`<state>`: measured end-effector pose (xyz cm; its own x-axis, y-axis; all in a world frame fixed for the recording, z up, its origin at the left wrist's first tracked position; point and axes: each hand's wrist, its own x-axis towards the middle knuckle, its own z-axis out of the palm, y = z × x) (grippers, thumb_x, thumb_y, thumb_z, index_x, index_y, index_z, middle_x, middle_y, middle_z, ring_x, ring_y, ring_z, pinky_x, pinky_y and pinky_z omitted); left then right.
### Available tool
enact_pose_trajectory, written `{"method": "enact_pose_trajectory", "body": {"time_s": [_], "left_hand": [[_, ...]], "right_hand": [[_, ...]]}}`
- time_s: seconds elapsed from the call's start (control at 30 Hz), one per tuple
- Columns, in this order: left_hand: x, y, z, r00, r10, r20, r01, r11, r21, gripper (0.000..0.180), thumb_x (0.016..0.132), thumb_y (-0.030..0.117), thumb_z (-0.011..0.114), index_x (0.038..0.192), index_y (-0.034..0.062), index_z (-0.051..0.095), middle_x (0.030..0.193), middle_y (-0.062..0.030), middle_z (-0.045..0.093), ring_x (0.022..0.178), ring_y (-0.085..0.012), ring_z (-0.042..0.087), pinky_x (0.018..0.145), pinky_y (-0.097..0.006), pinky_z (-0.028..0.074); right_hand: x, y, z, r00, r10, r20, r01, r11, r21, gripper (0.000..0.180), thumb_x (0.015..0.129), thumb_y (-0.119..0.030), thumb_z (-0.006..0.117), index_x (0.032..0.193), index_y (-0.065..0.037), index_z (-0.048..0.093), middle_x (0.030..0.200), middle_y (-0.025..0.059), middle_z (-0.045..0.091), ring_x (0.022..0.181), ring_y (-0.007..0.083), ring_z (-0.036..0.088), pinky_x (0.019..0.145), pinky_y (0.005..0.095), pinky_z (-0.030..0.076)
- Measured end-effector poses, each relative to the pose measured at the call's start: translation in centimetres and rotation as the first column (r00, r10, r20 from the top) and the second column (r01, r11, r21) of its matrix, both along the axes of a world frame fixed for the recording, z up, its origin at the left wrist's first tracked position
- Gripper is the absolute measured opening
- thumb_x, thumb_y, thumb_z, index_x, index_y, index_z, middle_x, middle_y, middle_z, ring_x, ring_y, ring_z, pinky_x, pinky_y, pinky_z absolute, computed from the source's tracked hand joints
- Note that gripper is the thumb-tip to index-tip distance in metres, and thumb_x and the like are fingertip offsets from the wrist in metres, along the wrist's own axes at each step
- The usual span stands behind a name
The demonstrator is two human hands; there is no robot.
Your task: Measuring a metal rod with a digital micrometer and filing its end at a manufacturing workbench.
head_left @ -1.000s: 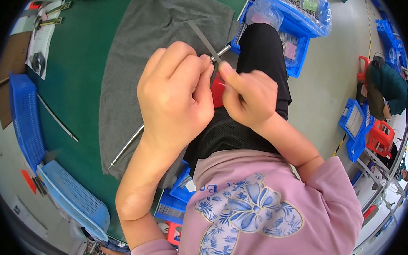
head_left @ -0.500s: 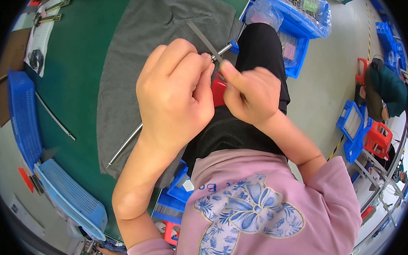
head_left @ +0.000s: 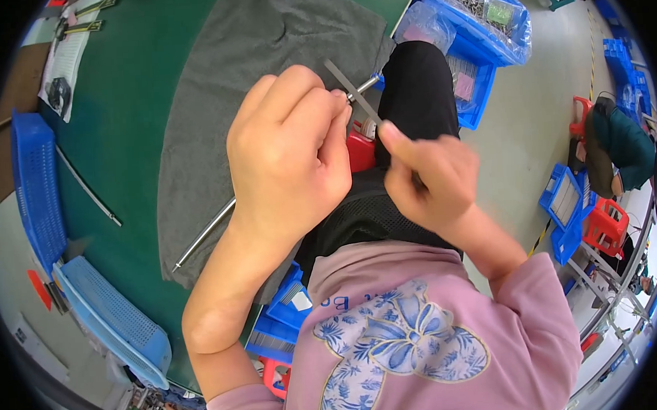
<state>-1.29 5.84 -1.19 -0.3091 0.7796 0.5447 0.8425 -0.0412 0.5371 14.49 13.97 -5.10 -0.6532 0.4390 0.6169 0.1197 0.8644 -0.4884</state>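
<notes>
My left hand (head_left: 289, 152) is closed around a slim, shiny metal rod (head_left: 205, 234). One length of the rod shows below the hand over the grey cloth; the other end sticks out past my fingertips, and the middle is hidden by the hand. In my right hand (head_left: 433, 175), slightly blurred, a flat grey metal file (head_left: 349, 79) is pinched at its near end, thumb on top. The file crosses the rod just beyond my left fingertips, apparently touching it. Beneath lies the grey cloth (head_left: 208, 130), spread over the green table.
Blue bins (head_left: 479, 118) with metal parts and plastic bags stand at the upper right. A blue basket (head_left: 38, 188) and a light blue basket (head_left: 117, 317) are at left, near a thin curved rod (head_left: 86, 186). Another person (head_left: 623, 144) is at far right near a red stool (head_left: 606, 226).
My right hand has moved right and toward my body, drawing the file back across the rod. My left hand has shifted only slightly to the right, still holding the rod.
</notes>
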Motion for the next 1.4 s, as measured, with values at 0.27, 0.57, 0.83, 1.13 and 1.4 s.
{"method": "enact_pose_trajectory", "body": {"time_s": [0.27, 0.57, 0.83, 1.13, 1.4], "left_hand": [[0.1, 0.0, 0.1, 1.0, 0.008, 0.003, -0.008, 1.0, -0.008, 0.014, 0.063, -0.005, 0.067, 0.072, 0.0013, 0.059, 0.07, -0.0066, 0.052, 0.06, -0.025, 0.049, 0.053, -0.035, 0.041], [0.2, 0.1, 0.3, 1.0, 0.003, 0.006, -0.003, 1.0, -0.005, 0.013, 0.063, -0.005, 0.067, 0.073, 0.0011, 0.059, 0.071, -0.0068, 0.052, 0.061, -0.0255, 0.049, 0.054, -0.035, 0.041], [0.1, 0.1, 0.1, 1.0, 0.003, 0.017, -0.003, 1.0, 0.003, 0.013, 0.064, -0.005, 0.067, 0.072, 0.0007, 0.059, 0.071, -0.0071, 0.051, 0.061, -0.0259, 0.049, 0.053, -0.035, 0.041], [0.2, 0.1, 0.1, 1.0, 0.01, 0.001, -0.01, 1.0, -0.001, 0.012, 0.064, -0.004, 0.067, 0.072, 0.0006, 0.058, 0.071, -0.0074, 0.052, 0.061, -0.0258, 0.049, 0.054, -0.035, 0.041], [0.2, 0.2, 0.1, 1.0, 0.004, 0.016, -0.003, 1.0, -0.002, 0.012, 0.065, -0.004, 0.066, 0.071, 0.0006, 0.058, 0.07, -0.0072, 0.052, 0.061, -0.0258, 0.049, 0.054, -0.035, 0.041]], "right_hand": [[-1.8, 0.5, 0.6, 0.996, -0.008, -0.092, 0.014, 0.998, 0.066, 0.04, 0.059, 0.002, 0.063, 0.097, -0.007, 0.068, 0.052, -0.0013, 0.051, 0.04, 0.0137, 0.046, 0.039, 0.0266, 0.033], [-1.4, 0.7, 1.7, 1.0, -0.002, 0.016, 0.002, 1.0, 0.014, 0.035, 0.06, 0.0, 0.064, 0.094, -0.008, 0.07, 0.051, -0.0014, 0.051, 0.038, 0.0157, 0.045, 0.04, 0.0265, 0.033], [-1.6, 0.9, 3.6, 0.992, 0.062, 0.111, -0.057, 0.997, -0.042, 0.037, 0.063, 0.008, 0.063, 0.097, -0.006, 0.07, 0.053, 0.0017, 0.053, 0.038, 0.0159, 0.043, 0.039, 0.0279, 0.032], [-1.8, 0.6, 3.2, 0.995, 0.007, 0.101, -0.013, 0.998, 0.067, 0.037, 0.062, -0.002, 0.065, 0.099, -0.007, 0.067, 0.053, -0.0013, 0.053, 0.038, 0.0146, 0.046, 0.039, 0.0281, 0.033], [0.1, 0.0, 3.1, 0.996, -0.017, 0.086, 0.015, 1.0, 0.027, 0.035, 0.061, -0.002, 0.065, 0.095, -0.007, 0.067, 0.053, -0.0016, 0.054, 0.039, 0.0153, 0.046, 0.039, 0.0282, 0.033]]}}
